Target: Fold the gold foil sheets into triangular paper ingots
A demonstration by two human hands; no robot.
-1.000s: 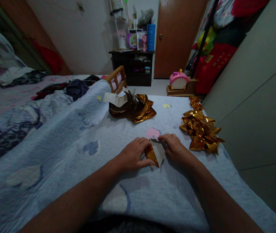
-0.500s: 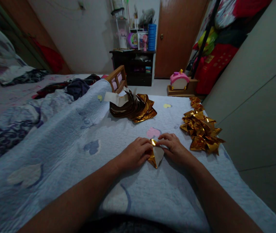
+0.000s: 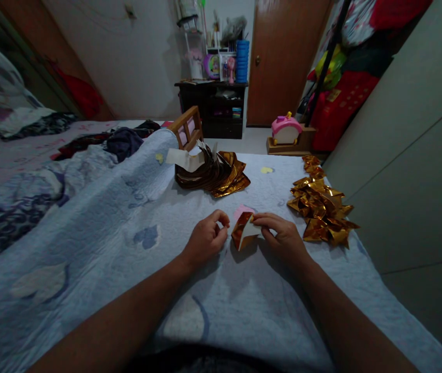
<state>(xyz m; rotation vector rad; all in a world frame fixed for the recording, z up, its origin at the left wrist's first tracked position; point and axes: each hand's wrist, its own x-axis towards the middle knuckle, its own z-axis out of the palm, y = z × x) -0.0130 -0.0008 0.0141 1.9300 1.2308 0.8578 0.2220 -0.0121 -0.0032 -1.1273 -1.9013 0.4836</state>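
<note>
My right hand (image 3: 283, 234) pinches one edge of a partly folded sheet of gold foil paper (image 3: 240, 232), its thumb and fingers on the right side. The sheet is tilted up off the bed cover, showing gold on the left and a pale inner side. Just left of it, my left hand (image 3: 207, 235) is apart from the paper, fingers curved with a gap between thumb and forefinger. Beyond the hands lies a fanned stack of gold paper (image 3: 213, 171). To the right sits a pile of folded gold paper pieces (image 3: 322, 210).
A blue quilted cover (image 3: 120, 269) with heart shapes lies under everything. Crumpled clothes and bedding (image 3: 123, 142) are at the left. A pink toy (image 3: 286, 129) stands beyond the far edge, near a dark cabinet (image 3: 213, 109). A pale panel (image 3: 407, 171) rises along the right.
My left hand has let go of the gold paper and moved a little left. My right hand has lifted and turned the sheet, which lay flatter between both hands before.
</note>
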